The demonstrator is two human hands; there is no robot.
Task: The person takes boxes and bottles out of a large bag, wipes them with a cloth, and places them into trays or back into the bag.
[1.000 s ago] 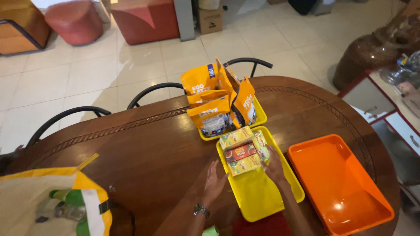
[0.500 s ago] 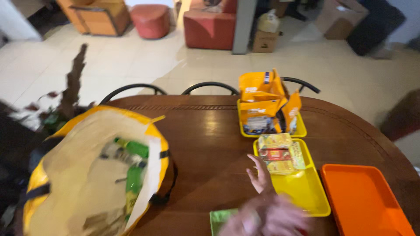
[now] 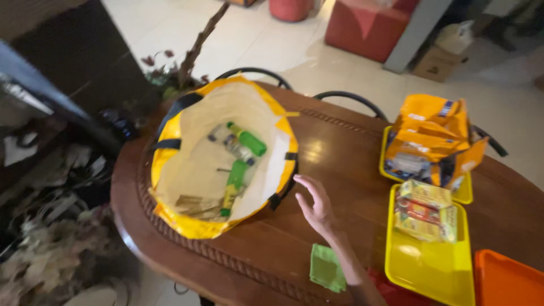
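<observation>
Hand: one bare hand (image 3: 316, 205) reaches in from the bottom edge over the wooden table (image 3: 345, 170), fingers spread and slightly curled, holding nothing; which of the person's hands it is cannot be told.
Bag: a big yellow bag (image 3: 221, 153) with black handles lies open on the table's left end, just left of the hand, its mouth facing up.
Inside the bag: green bottles (image 3: 247, 140), a clear bottle and some brownish paper lie on the pale lining.
Cloth: a small green cloth (image 3: 326, 267) lies flat on the table beside the forearm.
Near tray: a yellow tray (image 3: 426, 272) to the right of the hand holds a stack of small boxes (image 3: 426, 211) at its far end.
Far tray: a second yellow tray (image 3: 386, 148) behind it is packed with orange packets (image 3: 433, 136).
Orange tray: its corner (image 3: 507, 280) shows at the bottom right.
Chairs: two black chair backs (image 3: 345, 100) stand against the table's far side.
</observation>
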